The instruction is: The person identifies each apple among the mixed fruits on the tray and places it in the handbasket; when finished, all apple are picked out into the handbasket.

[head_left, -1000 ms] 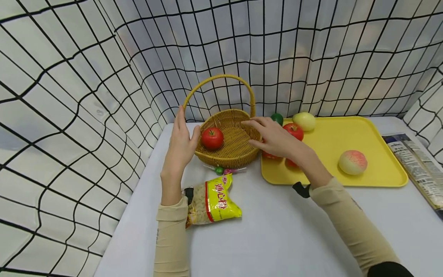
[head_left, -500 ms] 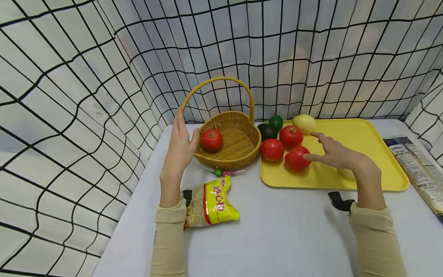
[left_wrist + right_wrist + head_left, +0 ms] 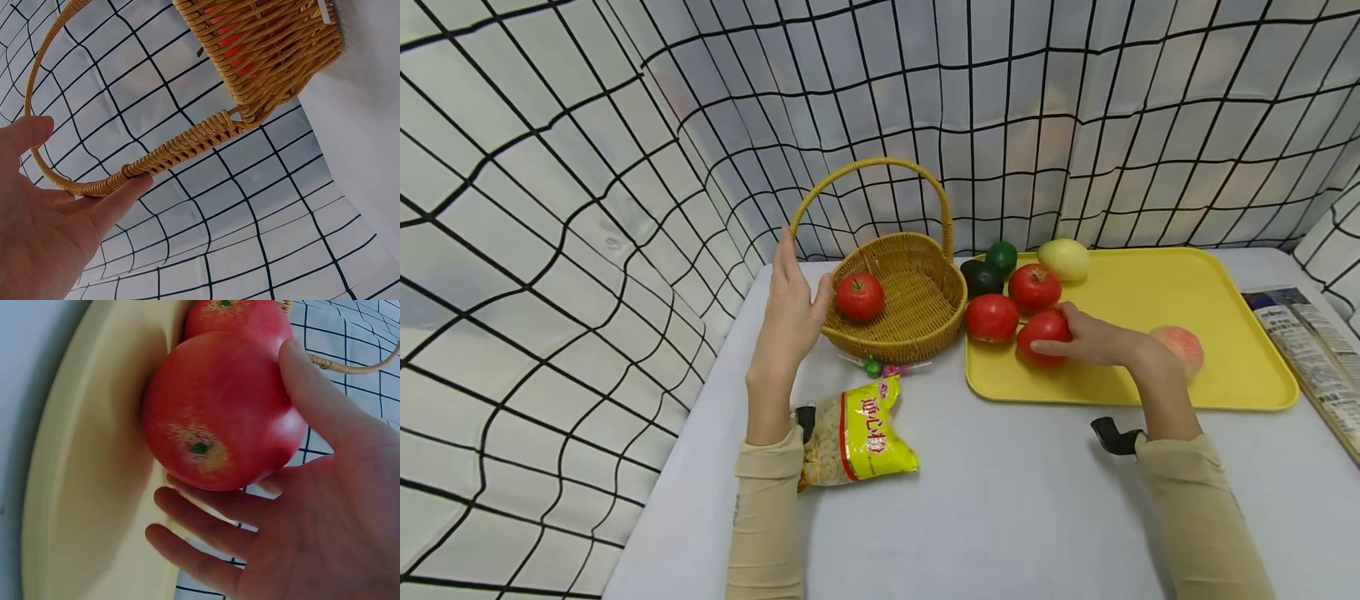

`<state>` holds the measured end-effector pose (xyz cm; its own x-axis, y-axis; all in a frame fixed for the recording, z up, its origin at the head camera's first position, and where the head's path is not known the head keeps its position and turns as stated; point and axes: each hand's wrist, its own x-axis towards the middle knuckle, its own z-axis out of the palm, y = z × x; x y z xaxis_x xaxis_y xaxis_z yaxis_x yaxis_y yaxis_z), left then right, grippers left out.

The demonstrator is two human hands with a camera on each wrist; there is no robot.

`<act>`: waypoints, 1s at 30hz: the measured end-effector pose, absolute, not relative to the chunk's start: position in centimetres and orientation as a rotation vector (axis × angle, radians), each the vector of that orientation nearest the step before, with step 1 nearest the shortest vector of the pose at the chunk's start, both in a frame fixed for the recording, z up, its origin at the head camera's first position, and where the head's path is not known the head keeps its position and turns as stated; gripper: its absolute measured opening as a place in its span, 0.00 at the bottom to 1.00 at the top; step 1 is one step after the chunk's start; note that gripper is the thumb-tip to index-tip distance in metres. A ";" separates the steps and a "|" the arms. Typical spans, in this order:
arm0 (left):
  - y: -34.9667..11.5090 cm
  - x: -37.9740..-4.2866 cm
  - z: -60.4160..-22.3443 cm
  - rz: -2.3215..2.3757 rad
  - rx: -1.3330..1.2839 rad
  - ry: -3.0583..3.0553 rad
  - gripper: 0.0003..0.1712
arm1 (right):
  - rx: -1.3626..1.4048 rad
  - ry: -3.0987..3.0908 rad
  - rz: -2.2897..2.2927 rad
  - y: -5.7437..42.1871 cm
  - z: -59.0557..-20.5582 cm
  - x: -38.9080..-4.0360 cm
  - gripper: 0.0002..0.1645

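A wicker basket (image 3: 917, 342) with a tall arched handle (image 3: 181, 144) holds one red tomato (image 3: 860, 297) on its left side. My left hand (image 3: 786, 312) rests its straight fingers against the left of that handle, the thumb apart from them. On the yellow tray, the nearest of three tomatoes (image 3: 219, 406) is in the grip of my right hand (image 3: 1097, 340). Its thumb lies along one side and the forefinger reaches round the other, while the remaining fingers spread beside the tomato. The other two tomatoes (image 3: 992, 318) lie close by, left of and behind the gripped one.
On the yellow tray (image 3: 1150, 283) are dark green avocado-like fruits (image 3: 981, 279), a pale yellow fruit (image 3: 1063, 259) and a peach (image 3: 1180, 346). A snack bag (image 3: 865, 433) and lollipops (image 3: 874, 367) lie before the basket. Newspaper (image 3: 1303, 350) lies far right; black netting (image 3: 1007, 100) stands behind.
My right hand moved from over the basket rightward across the tray, then came back left and down onto the nearest tomato. The left hand stayed at the basket handle.
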<state>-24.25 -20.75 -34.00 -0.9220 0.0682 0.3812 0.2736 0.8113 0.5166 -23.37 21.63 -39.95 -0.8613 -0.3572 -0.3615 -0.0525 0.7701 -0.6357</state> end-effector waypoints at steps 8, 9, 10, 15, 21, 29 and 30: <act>-20.9 -24.6 -33.7 -0.839 -0.260 -2.642 0.49 | -0.295 2.430 -0.921 21.1 -40.2 -24.2 0.72; -20.8 -24.6 -33.7 -0.839 -0.263 -2.644 0.49 | -0.307 2.435 -0.930 21.1 -40.3 -24.2 0.70; -20.8 -24.7 -33.7 -0.840 -0.267 -2.644 0.48 | -0.318 2.445 -0.943 21.1 -40.3 -24.2 0.67; -20.8 -24.5 -33.9 -0.832 -0.266 -2.650 0.48 | -0.338 2.483 -1.024 21.6 -40.4 -23.4 0.55; -20.9 -23.6 -34.5 -0.823 -0.271 -2.691 0.50 | -0.300 2.532 -1.121 23.8 -39.8 -21.1 0.55; -21.0 -24.0 -33.9 -0.831 -0.258 -2.666 0.49 | -0.287 2.772 -1.202 25.5 -35.8 -20.4 0.55; -21.0 -24.0 -33.9 -0.833 -0.256 -2.664 0.49 | -0.274 2.794 -1.203 25.6 -35.4 -20.4 0.56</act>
